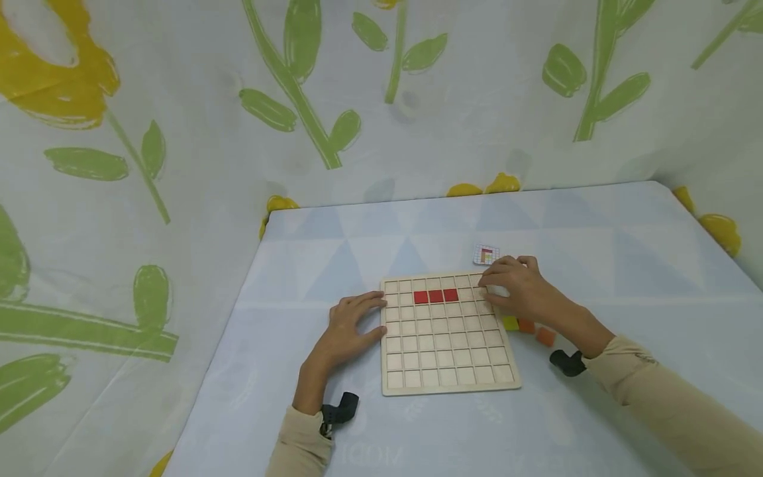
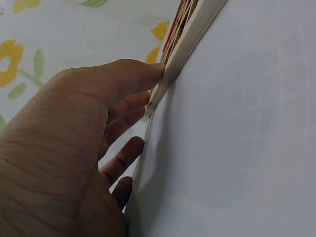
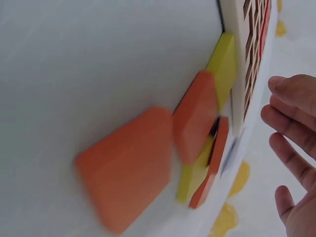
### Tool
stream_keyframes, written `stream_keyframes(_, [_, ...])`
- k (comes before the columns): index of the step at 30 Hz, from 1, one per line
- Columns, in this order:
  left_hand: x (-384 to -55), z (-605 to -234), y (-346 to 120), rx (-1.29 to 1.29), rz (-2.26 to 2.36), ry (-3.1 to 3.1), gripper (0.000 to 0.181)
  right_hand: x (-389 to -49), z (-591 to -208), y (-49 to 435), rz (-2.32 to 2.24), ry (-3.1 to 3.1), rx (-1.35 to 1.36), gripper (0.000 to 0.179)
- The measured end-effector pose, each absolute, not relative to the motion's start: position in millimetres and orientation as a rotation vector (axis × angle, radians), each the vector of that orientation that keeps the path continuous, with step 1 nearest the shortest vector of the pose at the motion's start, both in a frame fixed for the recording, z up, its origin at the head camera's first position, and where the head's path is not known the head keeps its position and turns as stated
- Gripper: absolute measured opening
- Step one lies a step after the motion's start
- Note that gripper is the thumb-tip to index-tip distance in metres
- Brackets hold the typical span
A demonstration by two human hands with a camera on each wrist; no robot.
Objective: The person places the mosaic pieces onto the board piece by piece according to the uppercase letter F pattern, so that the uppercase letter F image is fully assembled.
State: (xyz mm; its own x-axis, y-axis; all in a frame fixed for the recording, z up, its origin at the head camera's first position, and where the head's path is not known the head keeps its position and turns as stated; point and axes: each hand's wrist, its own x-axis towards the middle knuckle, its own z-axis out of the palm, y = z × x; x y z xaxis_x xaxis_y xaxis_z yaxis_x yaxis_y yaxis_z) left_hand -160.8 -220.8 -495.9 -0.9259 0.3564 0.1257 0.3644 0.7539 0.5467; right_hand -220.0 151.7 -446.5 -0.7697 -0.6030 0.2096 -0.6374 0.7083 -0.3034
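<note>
1. Lying between the two hands, a wooden grid board [image 1: 440, 361] is touched along one side by the left hand [image 1: 346, 334], whose fingers and thumb are spread apart.
2. Three red tiles [image 1: 436, 296] are set side by side in one row of cells, between the fingertips of both hands.
3. The right hand [image 1: 524, 291] is held over the board's edge on its own side, fingers slightly bent and parted; whether the board is touched cannot be told.
4. Under the right hand, towards its wrist, yellow tiles [image 1: 509, 322] and orange tiles [image 1: 545, 336] are scattered beside the board, some overlapping.
5. Just beyond the right hand's fingers, a small patterned card [image 1: 485, 254] is laid.
6. Beige sleeves [image 1: 685, 411] are worn behind both hands.
7. Beneath the hands, a pale cloth [image 1: 256, 371] is spread.
</note>
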Motion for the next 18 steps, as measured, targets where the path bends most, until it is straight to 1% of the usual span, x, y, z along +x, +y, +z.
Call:
stream_keyframes(8, [-159.5,-497.0,-221.6,-0.579,-0.919,-2.933,0.049,-217.3,-444.6,179.9,0.519,-2.915,0.882,0.022])
stream_keyframes(13, [-158.9,-495.2,-220.0,-0.576,-0.930,-2.925,0.048,-217.3,-448.1,198.3,0.549,-2.852,0.879,0.020])
stream_keyframes(18, [-159.2,-494.2,-218.3,-0.577,-0.955,-2.936,0.049,-217.5,-451.5,211.8,0.543,-2.858,0.860,0.024])
